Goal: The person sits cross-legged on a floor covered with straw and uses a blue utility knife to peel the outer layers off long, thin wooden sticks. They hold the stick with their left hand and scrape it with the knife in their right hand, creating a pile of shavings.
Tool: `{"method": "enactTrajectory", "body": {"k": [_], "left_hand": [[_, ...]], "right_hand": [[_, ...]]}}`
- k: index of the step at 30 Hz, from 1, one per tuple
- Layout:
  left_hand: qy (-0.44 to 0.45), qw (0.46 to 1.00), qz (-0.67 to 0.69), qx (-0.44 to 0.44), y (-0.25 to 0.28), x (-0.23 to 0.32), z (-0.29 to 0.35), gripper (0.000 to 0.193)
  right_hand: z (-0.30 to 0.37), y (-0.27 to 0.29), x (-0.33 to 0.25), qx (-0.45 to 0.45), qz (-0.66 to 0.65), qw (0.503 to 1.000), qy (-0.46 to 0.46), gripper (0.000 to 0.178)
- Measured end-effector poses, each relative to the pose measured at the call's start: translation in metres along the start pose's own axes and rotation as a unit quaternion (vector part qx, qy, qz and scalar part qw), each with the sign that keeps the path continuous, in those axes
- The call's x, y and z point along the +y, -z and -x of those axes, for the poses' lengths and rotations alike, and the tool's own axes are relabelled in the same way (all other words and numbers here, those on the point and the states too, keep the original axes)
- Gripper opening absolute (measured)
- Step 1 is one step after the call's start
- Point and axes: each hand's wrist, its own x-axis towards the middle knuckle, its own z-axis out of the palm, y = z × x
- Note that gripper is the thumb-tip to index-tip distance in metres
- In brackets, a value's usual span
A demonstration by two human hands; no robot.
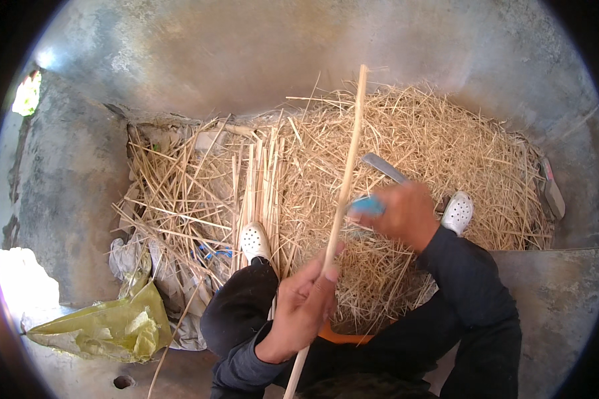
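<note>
A long pale strip of wood, looking like split bamboo (350, 156), slants from the lower edge up to the top middle. My left hand (304, 307) is closed around its lower part. In my right hand (406, 213), a knife (384, 167) is gripped, its dark, slightly curved blade pointing up and left. A teal-blue piece (367, 205) shows at the right fingers, close against the strip; motion blur hides whether it is a cloth or a pad. Below both hands lies a thick heap of thin shavings (439, 143).
Several split strips (263, 179) lie lengthwise by my left white clog (255, 241), and more criss-cross farther left. My right clog (457, 213) stands in the shavings. A yellow sack (113, 326) lies lower left. A grey block (552, 193) leans near the right wall.
</note>
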Motion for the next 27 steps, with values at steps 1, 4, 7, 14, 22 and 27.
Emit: {"method": "enactTrajectory", "body": {"k": [1, 4, 7, 14, 22, 27], "left_hand": [[0.012, 1.000, -0.009, -0.009, -0.003, 0.000, 0.004, 0.043], [0.018, 0.999, -0.019, -0.031, 0.003, 0.003, 0.011, 0.044], [0.007, 0.999, -0.028, -0.017, 0.004, 0.004, 0.013, 0.044], [-0.004, 0.999, -0.035, -0.018, 0.006, 0.001, 0.012, 0.046], [0.019, 0.998, -0.040, -0.035, -0.004, -0.002, 0.020, 0.044], [0.026, 0.997, -0.063, -0.040, -0.014, -0.004, 0.022, 0.044]], "right_hand": [[-0.005, 0.004, 0.019, -0.009, 0.007, 0.998, -0.056, 0.070], [0.001, 0.007, 0.004, -0.026, -0.001, 0.995, -0.095, 0.069], [0.011, -0.002, -0.029, -0.026, -0.052, 0.998, -0.014, 0.070], [0.002, -0.006, -0.010, 0.015, -0.005, 1.000, -0.001, 0.072], [-0.008, -0.006, 0.038, 0.041, 0.022, 0.996, -0.069, 0.074], [-0.014, 0.017, 0.069, 0.000, 0.095, 0.984, -0.151, 0.072]]}}
